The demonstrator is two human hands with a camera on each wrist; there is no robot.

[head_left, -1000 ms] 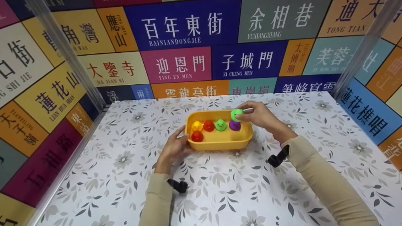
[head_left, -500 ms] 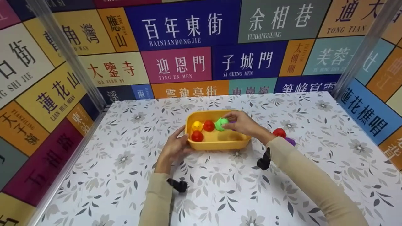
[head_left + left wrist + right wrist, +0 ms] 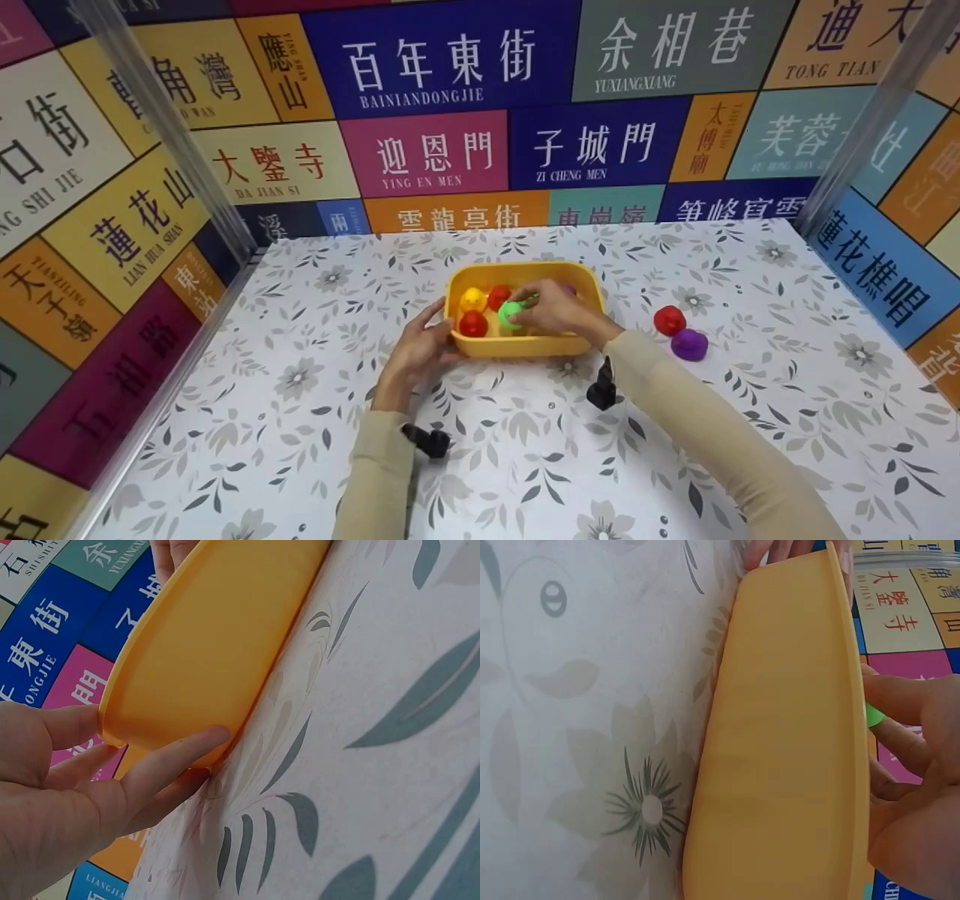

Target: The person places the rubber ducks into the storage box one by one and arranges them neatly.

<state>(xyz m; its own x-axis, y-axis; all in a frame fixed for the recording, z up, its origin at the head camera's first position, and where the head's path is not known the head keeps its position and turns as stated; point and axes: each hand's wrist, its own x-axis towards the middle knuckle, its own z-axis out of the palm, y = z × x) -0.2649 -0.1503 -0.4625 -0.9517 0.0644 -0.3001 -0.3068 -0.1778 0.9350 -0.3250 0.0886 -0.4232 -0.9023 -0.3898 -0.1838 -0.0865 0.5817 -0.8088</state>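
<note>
- Holding the yellow tub (image 3: 525,345) steady is the job of the left hand (image 3: 417,351); its fingers lie nearly straight, pressed flat on the tub's near left corner, thumb at the rim. It is best to keep that gentle push so the tub does not slide on the flowery table (image 3: 525,450).
- Just past those fingers, inside the tub, sit a yellow duck (image 3: 472,299) and two red ducks (image 3: 472,324), close together.
- Right beside them is the green duck (image 3: 511,314), pinched in the curled fingertips of the right hand (image 3: 553,311), which reaches down over the tub's front wall. I think the duck should go down softly into the bare spot beside the front red duck, and the fingers should let go only when it rests on the bottom, so it does not tip.
- Behind the right hand peeks a bit of purple; I cannot tell what it is.
- Well off to the right of that arm, a red duck (image 3: 669,320) and a purple duck (image 3: 689,344) wait on the table, touching.
</note>
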